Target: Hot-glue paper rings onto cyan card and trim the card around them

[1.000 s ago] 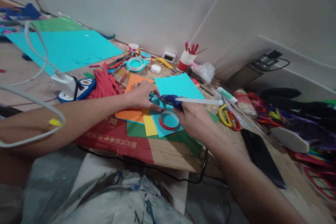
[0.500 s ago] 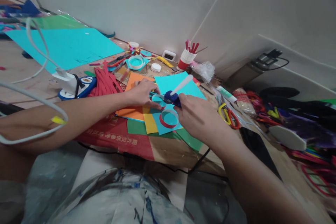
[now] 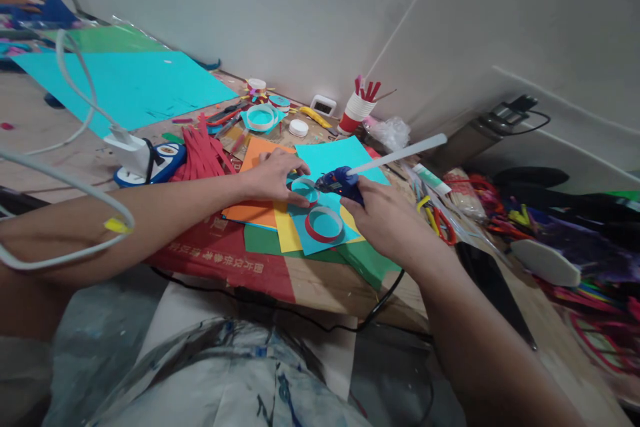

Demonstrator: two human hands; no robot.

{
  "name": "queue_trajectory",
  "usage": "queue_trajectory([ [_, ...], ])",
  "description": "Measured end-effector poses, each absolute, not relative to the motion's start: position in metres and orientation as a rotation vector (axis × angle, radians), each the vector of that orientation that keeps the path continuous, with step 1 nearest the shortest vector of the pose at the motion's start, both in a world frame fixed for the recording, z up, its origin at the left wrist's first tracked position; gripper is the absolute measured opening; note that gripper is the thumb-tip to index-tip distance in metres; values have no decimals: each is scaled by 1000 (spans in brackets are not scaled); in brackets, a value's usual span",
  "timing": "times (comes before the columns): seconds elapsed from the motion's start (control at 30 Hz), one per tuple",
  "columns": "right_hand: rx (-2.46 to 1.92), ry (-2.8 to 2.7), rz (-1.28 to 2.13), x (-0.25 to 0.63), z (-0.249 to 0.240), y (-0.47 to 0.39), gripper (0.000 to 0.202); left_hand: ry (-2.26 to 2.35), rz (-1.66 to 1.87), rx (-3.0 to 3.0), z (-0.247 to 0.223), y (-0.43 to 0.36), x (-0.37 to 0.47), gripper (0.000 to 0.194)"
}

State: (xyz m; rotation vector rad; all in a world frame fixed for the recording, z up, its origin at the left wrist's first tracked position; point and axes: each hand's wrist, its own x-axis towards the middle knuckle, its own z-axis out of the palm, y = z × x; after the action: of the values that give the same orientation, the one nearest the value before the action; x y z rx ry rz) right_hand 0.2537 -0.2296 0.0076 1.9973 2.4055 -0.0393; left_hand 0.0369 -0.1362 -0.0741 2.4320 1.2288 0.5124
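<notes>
On blue paper [image 3: 300, 229], left fingers [image 3: 299, 199] pinch small ring [image 3: 314, 201], right fingers [image 3: 353, 207] wrap glue gun [image 3: 341, 184]; five-o'clock ring [image 3: 320, 235] stands whole, gluing seemingly unfinished.

Your left hand [image 3: 280, 177] and right hand [image 3: 383, 217] are bare, as are your forearms [image 3: 465, 320]; you wear a loose, pale whitish-grey garment [image 3: 225, 380], creased and smeared with blue-grey; dark squiggles [image 3: 285, 388] and deeper blue spots [image 3: 261, 351] mark its front; its cut is hard to tell
</notes>
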Motion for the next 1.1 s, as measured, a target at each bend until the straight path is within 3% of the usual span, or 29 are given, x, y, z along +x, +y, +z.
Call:
queue_trajectory([
  [0.37, 2037, 2452, -120, 258, 0, -234, 33, 1079, 494, 2498, -75, -135, 37, 56],
  [1.1, 1933, 2447, -21, 249, 0, -235, 25, 1140, 473, 2495, -74, -136, 39, 57],
])
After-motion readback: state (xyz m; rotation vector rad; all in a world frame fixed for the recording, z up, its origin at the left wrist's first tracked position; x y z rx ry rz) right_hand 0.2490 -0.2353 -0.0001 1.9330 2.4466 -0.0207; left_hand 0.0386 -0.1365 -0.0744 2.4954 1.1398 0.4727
